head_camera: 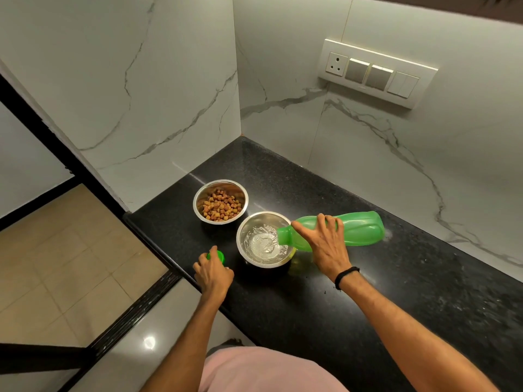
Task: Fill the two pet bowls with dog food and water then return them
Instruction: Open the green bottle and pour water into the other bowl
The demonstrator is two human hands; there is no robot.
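right grip [325,246] holds the green bottle [360,229] pouring water [264,246] into the near steel bowl [240,248], left grip [213,274] clasps the green cap [220,256].

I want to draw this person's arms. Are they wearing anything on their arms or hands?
Both forearms are bare, with no sleeves in view. The right hand has a thin black band around its wrist. The left hand wears nothing.
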